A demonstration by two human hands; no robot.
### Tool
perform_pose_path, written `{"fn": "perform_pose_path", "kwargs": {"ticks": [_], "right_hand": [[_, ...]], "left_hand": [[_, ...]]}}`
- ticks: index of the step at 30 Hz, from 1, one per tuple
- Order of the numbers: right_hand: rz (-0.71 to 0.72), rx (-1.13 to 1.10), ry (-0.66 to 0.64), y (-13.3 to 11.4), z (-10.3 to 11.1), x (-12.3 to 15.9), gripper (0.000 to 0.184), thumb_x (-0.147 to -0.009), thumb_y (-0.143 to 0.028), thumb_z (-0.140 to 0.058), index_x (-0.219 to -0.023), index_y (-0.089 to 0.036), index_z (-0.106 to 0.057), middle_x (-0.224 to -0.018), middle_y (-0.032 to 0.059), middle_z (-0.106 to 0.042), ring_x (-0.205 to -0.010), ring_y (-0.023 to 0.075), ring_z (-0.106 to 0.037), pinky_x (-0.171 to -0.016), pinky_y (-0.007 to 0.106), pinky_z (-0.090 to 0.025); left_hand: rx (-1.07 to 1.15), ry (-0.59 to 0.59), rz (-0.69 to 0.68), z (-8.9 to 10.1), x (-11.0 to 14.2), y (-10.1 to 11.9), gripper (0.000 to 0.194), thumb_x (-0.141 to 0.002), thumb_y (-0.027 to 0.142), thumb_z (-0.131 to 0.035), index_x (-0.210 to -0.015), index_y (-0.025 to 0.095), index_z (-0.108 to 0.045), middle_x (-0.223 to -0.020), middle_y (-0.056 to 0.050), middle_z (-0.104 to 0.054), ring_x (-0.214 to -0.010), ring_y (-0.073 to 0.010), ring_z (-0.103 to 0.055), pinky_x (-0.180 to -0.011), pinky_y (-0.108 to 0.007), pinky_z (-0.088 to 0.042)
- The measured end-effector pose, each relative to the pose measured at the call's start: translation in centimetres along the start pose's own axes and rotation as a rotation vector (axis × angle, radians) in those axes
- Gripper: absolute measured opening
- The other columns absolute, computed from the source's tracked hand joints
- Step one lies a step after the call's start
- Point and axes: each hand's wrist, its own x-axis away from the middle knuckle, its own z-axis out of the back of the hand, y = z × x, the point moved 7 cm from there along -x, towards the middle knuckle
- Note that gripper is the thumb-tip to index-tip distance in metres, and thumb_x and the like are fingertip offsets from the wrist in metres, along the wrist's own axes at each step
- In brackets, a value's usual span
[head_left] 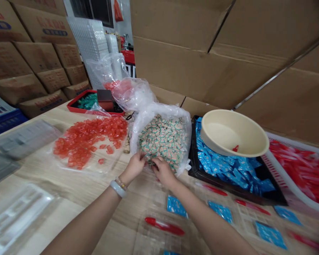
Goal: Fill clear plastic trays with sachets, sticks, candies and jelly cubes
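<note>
A white plastic bag (187, 124), open at the top, holds a heap of small green, pink and cream printed pieces (162, 138). At its near edge, my left hand (136, 165) has its fingers curled in against the pieces. My right hand (163, 170) is close beside it, fingertips bent down onto the same heap. Both hands look closed in a pinch, but what lies between the fingers is too small and blurred to make out. Below my right forearm are clear plastic trays (159, 212) with red pen-shaped items (164, 226) and blue packets (177, 205).
Left of the bag, red translucent pieces (87, 138) lie on plastic film. A black tray (196, 173) of blue packets supports a cream basin (235, 131). At right stands a white basket (284, 170) of red items. Cardboard boxes (175, 60) rise behind the table.
</note>
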Motion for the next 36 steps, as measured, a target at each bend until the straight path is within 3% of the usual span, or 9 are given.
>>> {"fn": "perform_pose_path", "kwargs": {"ticks": [7, 13, 22, 29, 33, 36], "right_hand": [[0.011, -0.053, 0.022, 0.4, 0.2, -0.2, 0.029, -0.069, -0.003, -0.047, -0.091, -0.019, -0.058, -0.085, 0.0028, -0.052, -0.081, 0.0155, -0.049, -0.073, 0.028, -0.039], [0.011, -0.066, 0.061, 0.3, 0.4, -1.0, 0.030, -0.067, -0.001, -0.045, -0.089, -0.018, -0.057, -0.082, 0.0026, -0.051, -0.076, 0.0147, -0.048, -0.070, 0.027, -0.040], [0.042, 0.118, 0.004, -0.6, -0.2, -0.7, 0.025, -0.071, -0.002, -0.044, -0.081, -0.018, -0.060, -0.081, 0.0042, -0.055, -0.079, 0.0159, -0.050, -0.071, 0.026, -0.039], [-0.091, -0.128, 0.140, 1.9, 2.5, -2.0, 0.013, -0.070, -0.014, -0.054, -0.078, -0.017, -0.063, -0.074, 0.0031, -0.059, -0.069, 0.0147, -0.053, -0.065, 0.026, -0.042], [-0.218, -0.287, -0.009, 3.3, 1.3, -2.0, 0.013, -0.070, -0.017, -0.053, -0.077, -0.016, -0.063, -0.065, 0.0002, -0.060, -0.057, 0.0126, -0.052, -0.055, 0.024, -0.041], [-0.217, -0.299, -0.130, 2.8, -0.2, -1.6, 0.012, -0.067, -0.014, -0.056, -0.075, -0.016, -0.064, -0.064, 0.0000, -0.061, -0.059, 0.0134, -0.054, -0.057, 0.024, -0.042]], "left_hand": [[-0.046, 0.013, -0.016, -0.3, -0.4, -0.1, 0.009, -0.068, 0.022, -0.051, -0.071, 0.014, -0.053, -0.060, 0.001, -0.054, -0.056, -0.0123, -0.050, -0.056, -0.025, -0.042], [-0.045, 0.021, -0.017, -0.4, -0.7, 0.1, 0.012, -0.068, 0.023, -0.051, -0.074, 0.013, -0.055, -0.065, -0.001, -0.058, -0.063, -0.0145, -0.053, -0.061, -0.027, -0.043], [-0.012, 0.082, 0.002, -0.2, -0.1, -0.8, 0.010, -0.068, 0.022, -0.053, -0.074, 0.014, -0.056, -0.069, -0.003, -0.060, -0.068, -0.0165, -0.055, -0.066, -0.029, -0.044], [0.070, 0.104, 0.052, 1.3, 1.0, -0.2, 0.016, -0.068, 0.024, -0.053, -0.079, 0.012, -0.054, -0.075, -0.004, -0.059, -0.066, -0.0142, -0.056, -0.064, -0.029, -0.047], [0.230, 0.028, 0.135, 0.7, 1.7, -0.2, 0.014, -0.070, 0.023, -0.052, -0.079, 0.012, -0.053, -0.074, -0.003, -0.059, -0.064, -0.0122, -0.058, -0.066, -0.028, -0.048], [0.187, 0.013, 0.147, 0.2, 1.8, -0.5, 0.012, -0.070, 0.020, -0.050, -0.077, 0.011, -0.053, -0.073, -0.003, -0.060, -0.064, -0.0131, -0.059, -0.065, -0.029, -0.048]]}}
